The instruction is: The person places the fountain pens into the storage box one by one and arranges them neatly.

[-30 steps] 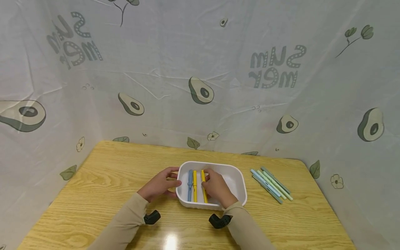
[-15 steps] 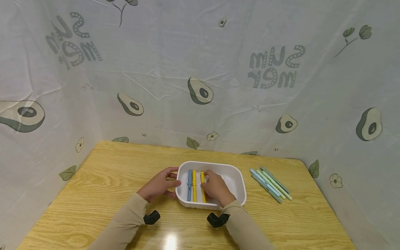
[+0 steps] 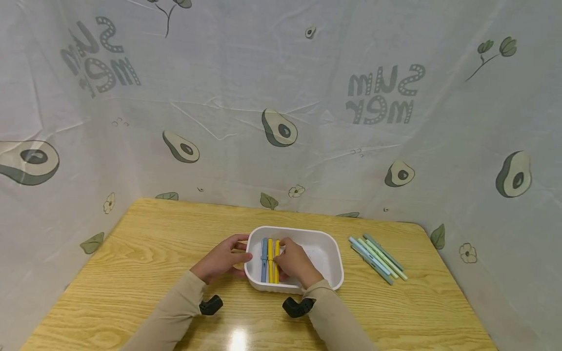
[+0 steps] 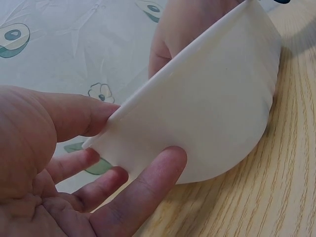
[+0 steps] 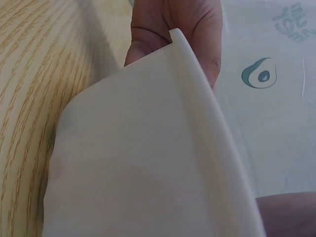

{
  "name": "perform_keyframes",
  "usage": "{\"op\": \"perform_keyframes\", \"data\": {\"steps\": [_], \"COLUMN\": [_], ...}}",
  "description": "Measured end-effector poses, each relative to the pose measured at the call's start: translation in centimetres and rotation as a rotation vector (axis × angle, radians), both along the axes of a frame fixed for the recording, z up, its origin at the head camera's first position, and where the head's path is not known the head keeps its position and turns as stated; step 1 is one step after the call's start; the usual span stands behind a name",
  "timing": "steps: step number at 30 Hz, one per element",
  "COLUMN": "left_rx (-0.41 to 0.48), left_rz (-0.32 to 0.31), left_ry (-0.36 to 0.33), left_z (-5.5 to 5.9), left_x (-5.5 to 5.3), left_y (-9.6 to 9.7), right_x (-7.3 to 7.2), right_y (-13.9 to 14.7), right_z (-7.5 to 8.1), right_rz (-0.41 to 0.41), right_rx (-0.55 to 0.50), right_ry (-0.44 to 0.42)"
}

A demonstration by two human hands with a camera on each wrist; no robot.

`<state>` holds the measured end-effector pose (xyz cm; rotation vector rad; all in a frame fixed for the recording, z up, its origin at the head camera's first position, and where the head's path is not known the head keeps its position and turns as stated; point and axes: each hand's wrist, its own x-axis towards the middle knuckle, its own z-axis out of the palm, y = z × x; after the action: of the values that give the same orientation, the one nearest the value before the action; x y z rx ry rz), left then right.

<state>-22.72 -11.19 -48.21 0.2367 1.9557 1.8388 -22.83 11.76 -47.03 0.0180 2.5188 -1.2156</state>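
Observation:
A white plastic box (image 3: 322, 249) stands on the wooden table. My left hand (image 3: 223, 258) holds its left end, thumb over the rim and fingers spread along the outer wall, as the left wrist view shows on the box wall (image 4: 217, 108). Inside, at the left, lie a blue pen (image 3: 264, 265) and a yellow pen (image 3: 270, 251), side by side. With thumb and fingers my right hand (image 3: 297, 263) pinches a second yellow pen (image 3: 277, 247) close against the first. In the right wrist view the box wall (image 5: 123, 138) hides the right fingers and the pens.
Right of the box, a loose bundle of several pens (image 3: 378, 258) in light blue, pale green and grey-green lies slanted on the table (image 3: 175, 234). A patterned curtain (image 3: 237, 161) hangs behind the table's back edge.
My right hand has moved left inside the box, bringing its yellow pen from a gap apart to right beside the other yellow pen. My left hand keeps its hold on the box.

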Motion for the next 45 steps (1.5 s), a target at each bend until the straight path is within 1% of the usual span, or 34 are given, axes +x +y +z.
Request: {"op": "perform_keyframes", "data": {"steps": [4, 7, 9, 12, 15, 17, 21, 22, 25, 28, 30, 34, 37, 39, 42, 45], "left_rx": [-0.006, -0.007, -0.007, -0.003, -0.002, 0.002, 0.008, 0.008, 0.009, 0.007, 0.008, 0.008, 0.004, -0.001, -0.006, -0.007], "left_rz": [0.003, 0.007, 0.013, 0.011, 0.011, 0.009, 0.006, 0.006, 0.006, 0.006, 0.003, 0.000, 0.002, 0.004, 0.003, 0.003], "left_ry": [-0.007, -0.010, -0.016, -0.020, -0.022, -0.019, -0.018, -0.019, -0.019, -0.019, -0.019, -0.022, -0.022, -0.020, -0.017, -0.017], "left_z": [-0.1, -0.2, -0.2, -0.3, -0.4, -0.4, -0.5, -0.5, -0.5, -0.4, -0.5, -0.6, -0.7, -0.7, -0.6, -0.6], "left_x": [-0.1, -0.1, -0.1, -0.1, -0.2, -0.3, -0.3, -0.3, -0.3, -0.3, -0.3, -0.4, -0.4, -0.4, -0.4, -0.4], "left_y": [-0.2, -0.3, -0.2, -0.2, 0.0, 0.0, 0.1, 0.1, 0.1, 0.0, 0.0, 0.0, 0.0, 0.0, 0.1, 0.1], "right_x": [0.2, 0.6, 0.9, 1.3, 1.7, 1.9, 2.1, 2.1, 2.2, 2.3, 2.4, 2.2, 2.0, 2.0, 2.0, 1.9], "right_y": [0.3, 0.6, 1.0, 1.9, 3.5, 4.9, 8.2, 9.1, 11.6, 13.8, 15.0, 16.3, 16.9, 17.4, 18.2, 19.0], "right_z": [0.2, 0.7, 1.1, 1.7, 2.2, 2.7, 3.6, 3.7, 3.9, 3.7, 3.5, 2.9, 2.6, 2.5, 2.1, 1.5], "right_rz": [0.003, 0.019, 0.040, 0.083, 0.092, 0.057, -0.042, -0.056, -0.072, -0.101, -0.135, -0.157, -0.154, -0.159, -0.170, -0.187], "right_rx": [0.002, 0.035, 0.061, 0.129, 0.182, 0.175, 0.091, 0.088, 0.144, 0.234, 0.265, 0.275, 0.287, 0.306, 0.350, 0.393], "right_ry": [0.013, 0.077, 0.150, 0.309, 0.460, 0.525, 0.620, 0.653, 0.765, 0.837, 0.832, 0.758, 0.672, 0.600, 0.485, 0.406]}}
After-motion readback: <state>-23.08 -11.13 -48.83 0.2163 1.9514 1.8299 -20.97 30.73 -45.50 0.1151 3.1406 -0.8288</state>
